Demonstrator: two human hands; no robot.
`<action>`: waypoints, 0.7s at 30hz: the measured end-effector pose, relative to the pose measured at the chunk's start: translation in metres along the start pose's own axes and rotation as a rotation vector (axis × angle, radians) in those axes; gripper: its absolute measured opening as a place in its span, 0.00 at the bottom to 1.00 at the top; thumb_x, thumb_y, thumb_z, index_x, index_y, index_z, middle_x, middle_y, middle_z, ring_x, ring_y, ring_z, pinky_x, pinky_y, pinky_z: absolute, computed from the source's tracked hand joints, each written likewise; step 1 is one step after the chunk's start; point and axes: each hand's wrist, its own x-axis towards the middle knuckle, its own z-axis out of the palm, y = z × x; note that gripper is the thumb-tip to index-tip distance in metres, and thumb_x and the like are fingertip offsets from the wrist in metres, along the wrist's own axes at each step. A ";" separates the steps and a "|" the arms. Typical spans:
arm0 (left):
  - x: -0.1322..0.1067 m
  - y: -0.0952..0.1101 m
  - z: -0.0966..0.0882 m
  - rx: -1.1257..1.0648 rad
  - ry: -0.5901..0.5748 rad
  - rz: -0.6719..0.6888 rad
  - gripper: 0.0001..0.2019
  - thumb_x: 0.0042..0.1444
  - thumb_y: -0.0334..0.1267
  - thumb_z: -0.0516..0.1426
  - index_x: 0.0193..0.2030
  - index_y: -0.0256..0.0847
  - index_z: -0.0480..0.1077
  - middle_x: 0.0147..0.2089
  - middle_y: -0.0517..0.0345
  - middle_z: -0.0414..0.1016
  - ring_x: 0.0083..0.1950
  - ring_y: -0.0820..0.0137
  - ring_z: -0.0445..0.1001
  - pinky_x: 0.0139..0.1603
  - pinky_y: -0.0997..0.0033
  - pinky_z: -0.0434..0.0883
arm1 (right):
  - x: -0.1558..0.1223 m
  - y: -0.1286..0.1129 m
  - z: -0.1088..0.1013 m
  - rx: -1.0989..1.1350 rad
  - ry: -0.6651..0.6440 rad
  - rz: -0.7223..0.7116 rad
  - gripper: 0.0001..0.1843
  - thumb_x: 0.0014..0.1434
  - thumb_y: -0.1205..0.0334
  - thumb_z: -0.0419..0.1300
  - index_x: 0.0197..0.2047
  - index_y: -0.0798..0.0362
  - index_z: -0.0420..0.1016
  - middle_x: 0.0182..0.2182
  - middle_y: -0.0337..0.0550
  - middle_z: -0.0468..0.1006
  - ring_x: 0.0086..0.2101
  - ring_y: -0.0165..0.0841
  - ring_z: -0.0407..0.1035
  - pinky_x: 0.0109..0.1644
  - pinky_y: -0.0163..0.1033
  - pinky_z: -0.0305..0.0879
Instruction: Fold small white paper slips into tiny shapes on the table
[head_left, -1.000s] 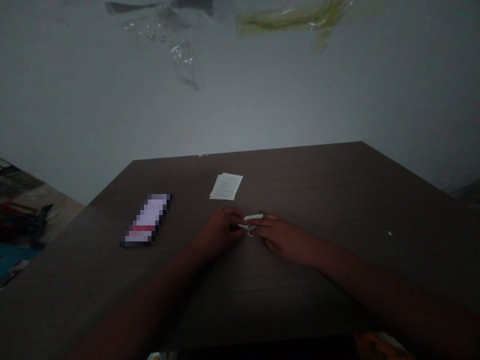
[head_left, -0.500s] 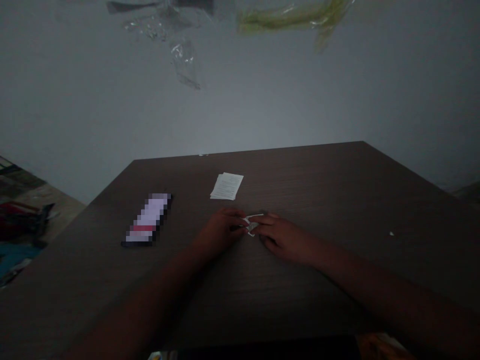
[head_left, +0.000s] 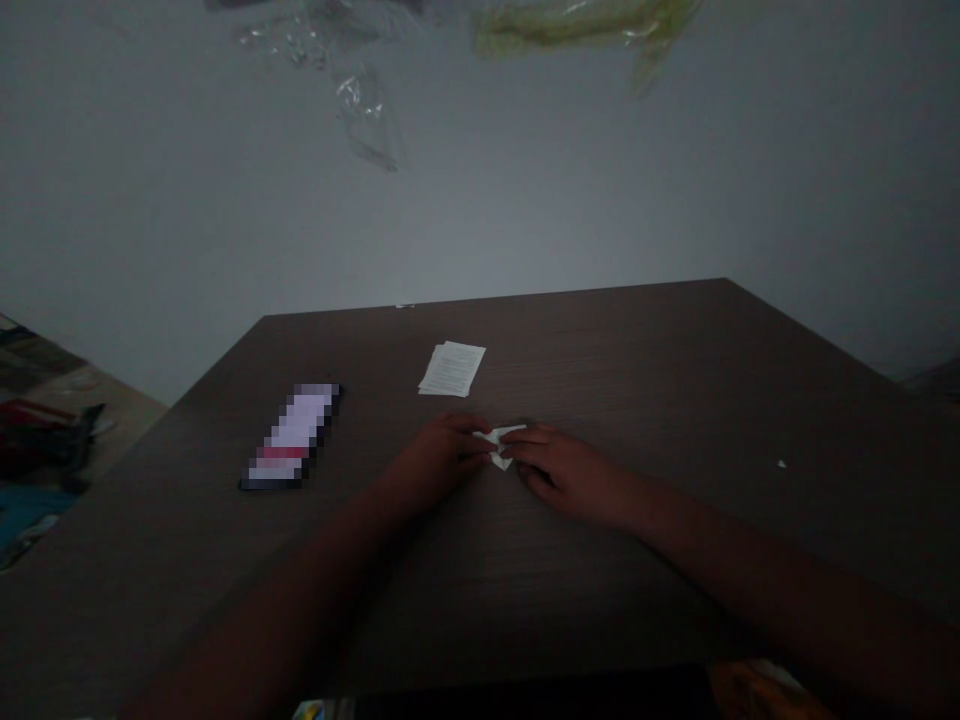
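A small folded piece of white paper lies on the dark wooden table, between my two hands. My left hand grips its left side, thumb and fingers bent in at the edge. From the other side, my right hand holds the paper down with its fingers reaching over it and its thumb tucked beneath. Fingers cover parts of both sides of the paper. Just beyond my left hand sits a short stack of printed paper sheets.
A phone with a blurred-out screen lies at the left. A tiny white scrap is on the right side. Behind the table rises a pale wall with clear plastic bags and a yellow wrapper.
The paper's printed face showed between my fingers before; now a plain white folded surface shows there. My hands stay nearly in place, and the view has shifted slightly.
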 end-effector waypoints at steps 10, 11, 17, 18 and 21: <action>-0.002 -0.007 0.001 0.049 0.010 0.065 0.16 0.82 0.30 0.65 0.65 0.51 0.93 0.76 0.52 0.89 0.75 0.53 0.86 0.83 0.50 0.78 | -0.001 0.000 0.004 -0.068 -0.001 -0.039 0.28 0.80 0.74 0.64 0.77 0.47 0.85 0.71 0.55 0.90 0.72 0.50 0.84 0.84 0.65 0.77; -0.001 -0.007 0.002 0.043 0.023 0.063 0.16 0.82 0.30 0.65 0.64 0.50 0.93 0.75 0.52 0.90 0.74 0.53 0.87 0.84 0.50 0.78 | -0.001 0.000 0.004 -0.066 -0.002 -0.039 0.28 0.80 0.73 0.64 0.77 0.47 0.85 0.71 0.56 0.90 0.72 0.50 0.84 0.83 0.65 0.77; 0.001 -0.005 0.005 -0.031 0.065 0.035 0.16 0.80 0.27 0.66 0.61 0.48 0.94 0.72 0.50 0.92 0.73 0.53 0.88 0.84 0.47 0.78 | -0.001 0.000 0.004 -0.077 -0.017 -0.035 0.28 0.79 0.74 0.63 0.76 0.48 0.86 0.75 0.58 0.88 0.75 0.50 0.82 0.84 0.65 0.77; 0.001 -0.005 0.005 -0.048 0.074 0.027 0.15 0.80 0.28 0.67 0.60 0.48 0.94 0.72 0.50 0.92 0.73 0.53 0.88 0.84 0.48 0.79 | -0.001 0.000 0.004 -0.078 -0.022 -0.032 0.29 0.79 0.75 0.63 0.77 0.48 0.86 0.75 0.57 0.88 0.74 0.50 0.82 0.84 0.65 0.77; 0.001 -0.005 0.004 -0.090 0.095 -0.006 0.12 0.76 0.30 0.70 0.58 0.48 0.95 0.70 0.50 0.93 0.73 0.53 0.89 0.83 0.49 0.81 | 0.001 -0.001 0.004 -0.084 -0.044 -0.020 0.29 0.78 0.75 0.64 0.77 0.49 0.86 0.73 0.57 0.89 0.73 0.51 0.83 0.83 0.65 0.78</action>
